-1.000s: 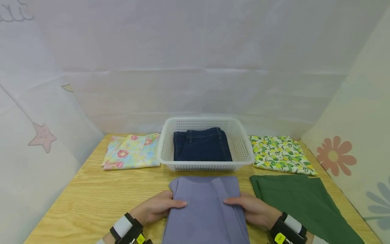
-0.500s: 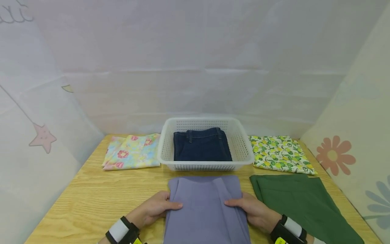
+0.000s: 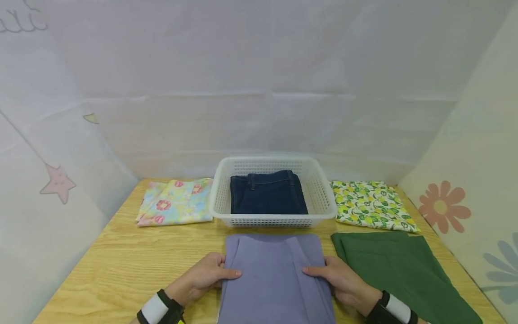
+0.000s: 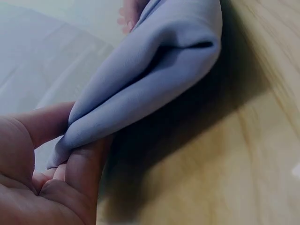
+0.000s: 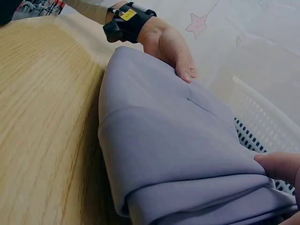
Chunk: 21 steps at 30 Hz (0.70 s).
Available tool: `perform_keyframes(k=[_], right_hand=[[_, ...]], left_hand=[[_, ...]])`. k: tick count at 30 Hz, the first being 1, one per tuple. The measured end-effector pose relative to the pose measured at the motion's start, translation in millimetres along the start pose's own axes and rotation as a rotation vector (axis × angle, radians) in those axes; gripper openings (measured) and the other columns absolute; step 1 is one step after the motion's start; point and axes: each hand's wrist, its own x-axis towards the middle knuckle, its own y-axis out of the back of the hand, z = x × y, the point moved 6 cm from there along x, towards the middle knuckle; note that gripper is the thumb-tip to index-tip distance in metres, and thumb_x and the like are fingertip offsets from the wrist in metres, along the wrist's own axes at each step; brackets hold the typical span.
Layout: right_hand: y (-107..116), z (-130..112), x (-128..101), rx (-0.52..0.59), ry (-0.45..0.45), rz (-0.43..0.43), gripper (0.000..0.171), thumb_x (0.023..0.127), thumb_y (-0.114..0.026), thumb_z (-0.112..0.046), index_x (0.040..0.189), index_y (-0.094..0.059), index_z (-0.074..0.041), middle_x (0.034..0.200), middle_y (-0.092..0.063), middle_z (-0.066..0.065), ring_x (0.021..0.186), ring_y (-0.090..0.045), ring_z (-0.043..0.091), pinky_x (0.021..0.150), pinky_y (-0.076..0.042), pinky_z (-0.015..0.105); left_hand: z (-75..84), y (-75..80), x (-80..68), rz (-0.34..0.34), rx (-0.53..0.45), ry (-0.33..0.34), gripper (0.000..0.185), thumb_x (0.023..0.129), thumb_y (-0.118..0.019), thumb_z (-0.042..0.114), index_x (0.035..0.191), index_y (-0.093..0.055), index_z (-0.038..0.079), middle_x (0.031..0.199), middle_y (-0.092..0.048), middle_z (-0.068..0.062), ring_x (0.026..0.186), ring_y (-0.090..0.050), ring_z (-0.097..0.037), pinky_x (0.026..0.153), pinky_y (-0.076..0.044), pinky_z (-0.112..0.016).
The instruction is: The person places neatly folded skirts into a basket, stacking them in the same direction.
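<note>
Wooden counter (image 3: pixel 121 265) noted; white basket (image 3: pixel 275 220) set at its back. Just in front, purple cloth (image 3: pixel 271 283) is held, folded in layers, sides seemingly raised. Dark jeans (image 3: pixel 269 194) are contained in the basket. Cloth edges are pinched by left hand (image 3: pixel 205 275) and right hand (image 3: pixel 343 282), thumbs on top. Step judged: folded bundle being controlled; next, even two-sided support is called for, lest layers slip.

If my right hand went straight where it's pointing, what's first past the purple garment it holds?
Likely the front wall of the white plastic basket, beyond the purple garment; the height of your right hand is unclear, so it might clear the rim.
</note>
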Motion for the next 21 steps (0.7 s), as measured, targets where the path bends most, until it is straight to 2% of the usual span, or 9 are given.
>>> perform_keyframes(k=[6,15,21], right_hand=[[2.5,-18.4,-16.5,-0.019,0.023,0.002,0.068,0.092,-0.07,-0.024,0.14,-0.039,0.013,0.118,-0.066,0.011,0.1,-0.066,0.018,0.086,-0.056,0.036],[7.2,-60.5,-40.5,-0.08,0.08,-0.016,0.065,0.093,-0.07,-0.025,0.138,-0.041,0.012,0.114,-0.069,0.008,0.1,-0.068,0.02,0.086,-0.057,0.037],[12.4,-97.0,-47.6,-0.117,0.099,-0.003,0.071,0.093,-0.069,-0.024,0.144,-0.034,0.011,0.118,-0.067,0.012,0.1,-0.069,0.021,0.086,-0.058,0.04]], left_hand=[[28.1,-6.2,-12.7,-0.002,0.076,-0.066,0.039,0.091,-0.071,0.018,0.12,-0.063,-0.008,0.096,-0.077,-0.01,0.096,-0.072,-0.015,0.083,-0.057,-0.027],[65.3,-16.6,-27.6,-0.008,0.116,-0.115,0.044,0.091,-0.071,0.018,0.125,-0.06,-0.007,0.094,-0.078,-0.008,0.094,-0.072,-0.016,0.081,-0.06,-0.033],[93.0,-17.2,-31.0,0.032,0.159,-0.148,0.048,0.091,-0.071,0.019,0.128,-0.057,-0.008,0.101,-0.077,-0.013,0.096,-0.072,-0.018,0.084,-0.059,-0.035]])
